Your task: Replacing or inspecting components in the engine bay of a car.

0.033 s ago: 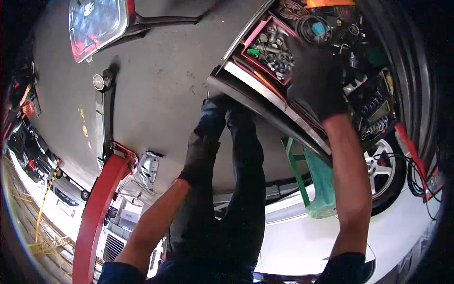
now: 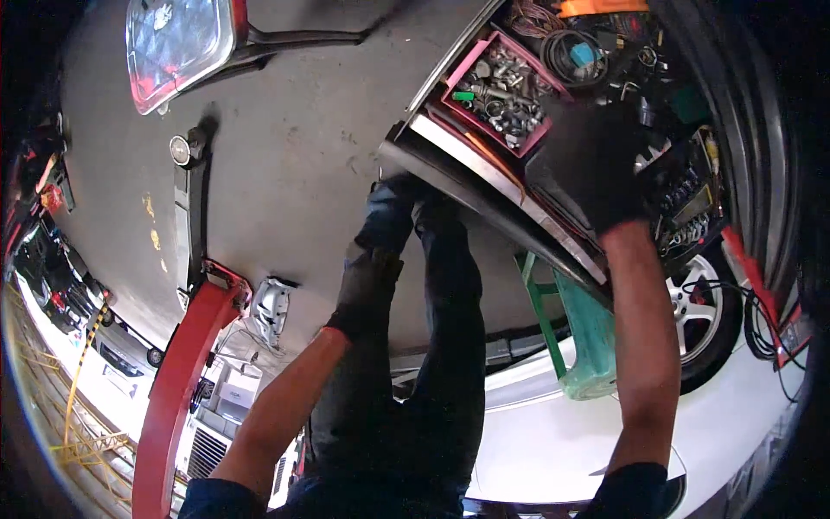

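Note:
My right hand (image 2: 596, 164), in a dark glove, is over an open tool drawer (image 2: 562, 229), just right of a pink bin (image 2: 543, 137). Mixed metal bolts, nuts and sockets (image 2: 501, 99) fill the bin, along with a small green piece (image 2: 463, 96). Blur and the dark glove hide the fingers of this hand, so I cannot see whether it holds anything. Also gloved, my left hand (image 2: 367, 294) rests on my left leg, laid along the trousers with nothing visible in it.
A coiled cable (image 2: 566, 56) and an orange item (image 2: 603, 8) lie beyond the bin; a socket set (image 2: 687, 203) is at the right. A green stool (image 2: 584, 337) stands under the drawer beside a white car (image 2: 553, 441). Further left are a red lift arm (image 2: 186, 389) and a chair (image 2: 181, 48).
My right hand has shifted right and slightly toward me, off the pink bin, uncovering its right rim and more of the metal parts. My left hand stays on my leg.

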{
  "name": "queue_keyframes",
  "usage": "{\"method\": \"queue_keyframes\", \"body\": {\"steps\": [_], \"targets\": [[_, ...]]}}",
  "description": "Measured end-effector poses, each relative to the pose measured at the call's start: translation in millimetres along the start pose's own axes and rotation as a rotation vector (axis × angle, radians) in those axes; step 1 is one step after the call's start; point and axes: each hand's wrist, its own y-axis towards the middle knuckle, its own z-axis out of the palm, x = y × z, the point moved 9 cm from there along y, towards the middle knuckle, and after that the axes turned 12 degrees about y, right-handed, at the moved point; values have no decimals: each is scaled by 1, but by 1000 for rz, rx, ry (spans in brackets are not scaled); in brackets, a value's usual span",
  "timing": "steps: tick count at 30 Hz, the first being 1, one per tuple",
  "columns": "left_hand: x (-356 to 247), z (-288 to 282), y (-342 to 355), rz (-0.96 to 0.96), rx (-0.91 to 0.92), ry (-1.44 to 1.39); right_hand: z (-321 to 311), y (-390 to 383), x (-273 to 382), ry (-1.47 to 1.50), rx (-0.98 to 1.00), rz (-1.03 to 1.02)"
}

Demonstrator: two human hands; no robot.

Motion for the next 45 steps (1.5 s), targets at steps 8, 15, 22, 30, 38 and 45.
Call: {"method": "queue_keyframes", "body": {"steps": [8, 15, 22, 30, 38, 45], "targets": [[-11, 1, 2, 40, 16, 133, 17, 24, 27, -270, 68, -197], [19, 11, -4, -253, 166, -131, -16, 3, 30, -37, -162, -200], [-26, -9, 4, 148, -107, 162, 24, 10, 10, -346, 244, -153], [-17, -2, 4, 0, 38, 169, 1, 19, 45, 73, 70, -123], [31, 17, 6, -63, 33, -157, -13, 13, 28, 56, -41, -169], [-6, 0, 5, 5, 40, 86, 36, 26, 22, -227, 171, -159]]}}
